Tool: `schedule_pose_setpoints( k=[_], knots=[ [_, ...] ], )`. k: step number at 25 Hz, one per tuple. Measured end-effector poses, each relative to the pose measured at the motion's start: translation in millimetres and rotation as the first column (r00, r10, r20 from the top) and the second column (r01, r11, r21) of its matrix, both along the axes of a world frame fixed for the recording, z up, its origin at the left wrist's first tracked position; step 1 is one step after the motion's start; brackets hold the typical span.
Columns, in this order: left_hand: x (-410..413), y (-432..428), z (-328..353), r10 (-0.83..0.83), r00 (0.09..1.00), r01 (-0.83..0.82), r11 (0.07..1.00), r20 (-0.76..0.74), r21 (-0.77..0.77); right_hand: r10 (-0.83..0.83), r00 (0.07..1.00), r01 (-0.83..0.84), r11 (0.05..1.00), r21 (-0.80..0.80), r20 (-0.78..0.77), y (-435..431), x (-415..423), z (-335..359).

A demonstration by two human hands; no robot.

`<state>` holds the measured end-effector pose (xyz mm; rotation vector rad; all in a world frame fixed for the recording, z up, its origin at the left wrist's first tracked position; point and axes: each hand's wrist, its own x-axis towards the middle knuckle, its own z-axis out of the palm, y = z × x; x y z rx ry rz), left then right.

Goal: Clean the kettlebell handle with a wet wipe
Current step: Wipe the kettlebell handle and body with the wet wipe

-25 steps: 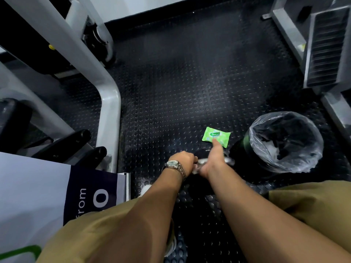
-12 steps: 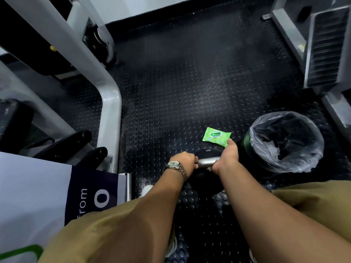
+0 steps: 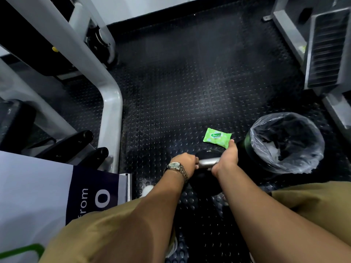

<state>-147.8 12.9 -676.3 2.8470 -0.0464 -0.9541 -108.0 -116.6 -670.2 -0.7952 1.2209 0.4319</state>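
Nearest the camera are two knees in olive fabric, with both bare forearms reaching forward and down between them. The left hand (image 3: 185,161), with a metal wristwatch (image 3: 176,167) on its wrist, is clenched around the left end of the kettlebell handle (image 3: 208,162). The right hand (image 3: 227,159) grips the right end. A short bare length of the steel handle shows between them.

The black kettlebell (image 3: 204,180) stands on the studded rubber floor (image 3: 190,92), just below the hands. Just beyond lies a green wet wipe pack (image 3: 217,137), flat on the floor. One right fingertip reaches its near corner, though I cannot tell whether it touches.

To the right stands a bin (image 3: 254,133) lined with clear plastic. Farther off are a grey machine frame (image 3: 112,114) on the left and a ribbed metal step (image 3: 328,48) on the right.
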Motion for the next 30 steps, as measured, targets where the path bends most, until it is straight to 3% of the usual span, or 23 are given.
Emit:
schedule_pose_setpoints(
  k=[2, 5, 7, 9, 14, 18, 20, 23, 25, 27, 30],
  knots=[
    [0, -1, 0, -0.004, 1.000, 0.004, 1.000, 0.003, 0.002, 0.013, 1.000, -0.014, 0.999, -0.034, -0.011, 1, -4, -3],
    [0, -1, 0, -0.010, 1.000, 0.010, 1.000, -0.004, 0.014, 0.229, 0.964, -0.252, 0.949, 0.188, 0.137, 15, -25, 6],
    [1, -2, 2, -0.001, 1.000, 0.001, 1.000, -0.028, 0.009, 0.303, 0.938, -0.338, 0.906, 0.254, 0.167, 19, -30, 9],
    [3, -3, 3, 0.022, 0.999, -0.023, 1.000, -0.045, -0.011, 0.258, 0.956, -0.287, 0.922, 0.260, 0.141, 15, -20, 10],
    [2, -6, 3, 0.051, 0.998, -0.051, 0.999, -0.027, 0.002, 0.063, 0.998, -0.063, 0.998, 0.007, -0.005, 3, 2, -1],
    [3, -7, 6, 0.079, 0.997, -0.079, 0.997, -0.009, 0.026, 0.343, 0.934, -0.357, 0.913, 0.197, 0.105, 17, -23, 6],
    [3, -8, 8, 0.104, 0.995, -0.104, 0.994, -0.006, 0.034, 0.322, 0.943, -0.334, 0.910, 0.245, 0.087, 13, -21, 9],
    [3, -7, 9, 0.104, 0.994, -0.103, 0.994, -0.036, 0.024, 0.143, 0.990, -0.143, 0.986, 0.086, 0.011, -1, -8, -1],
    [3, -8, 9, 0.095, 0.995, -0.094, 0.995, -0.030, 0.045, 0.101, 0.994, -0.102, 0.994, -0.042, -0.039, -2, -5, -7],
    [3, -8, 11, 0.097, 0.995, -0.098, 0.993, 0.015, 0.069, 0.206, 0.978, -0.206, 0.979, 0.003, 0.010, 4, -12, -3],
    [2, -9, 11, 0.111, 0.992, -0.117, 0.988, 0.062, 0.102, 0.449, 0.889, -0.457, 0.881, 0.118, 0.094, 23, -29, 15]
  ],
)
